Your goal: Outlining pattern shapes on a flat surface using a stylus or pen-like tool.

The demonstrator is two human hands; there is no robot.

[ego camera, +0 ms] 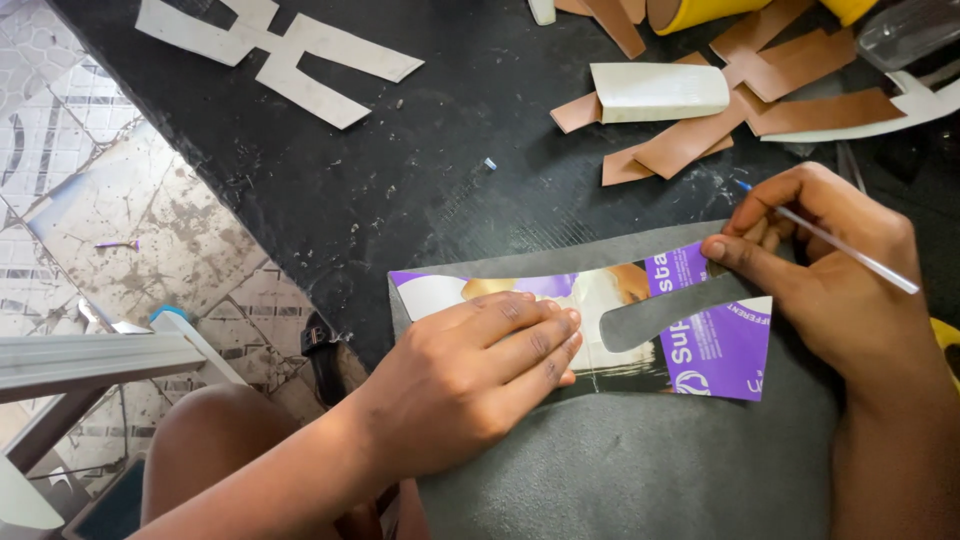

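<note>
My left hand [480,365] lies flat, fingers together and stretched out, pressing down on the left half of the card [640,325]. My right hand [830,270] is closed around a pen [845,248], a thin clear stick with a blue tip that shows just above the knuckles; thumb and forefinger pinch it at the card's upper right corner.

I take the card as my landmark. It is a glossy printed cut-out, long and lying sideways: white and tan picture at its left and middle, purple with white lettering at its right. A curved notch is cut into it from the right, so the grey shows through as a rounded tongue. Its left end runs to a narrow purple point.

Under the card lies a grey sheet [640,470], matt and slightly grained, reaching below the card toward me and a little past its top edge. The sheet rests on the black table [400,170], which is scuffed and speckled.

Above the card and to its right lie brown strips [690,140] crossed in a pile, with a cream folded piece [660,92] on top. Well above the card to the left lies a pale cross-shaped cut-out [290,55]. Left of the card, past the table's edge, is a stained tiled floor [130,210].
</note>
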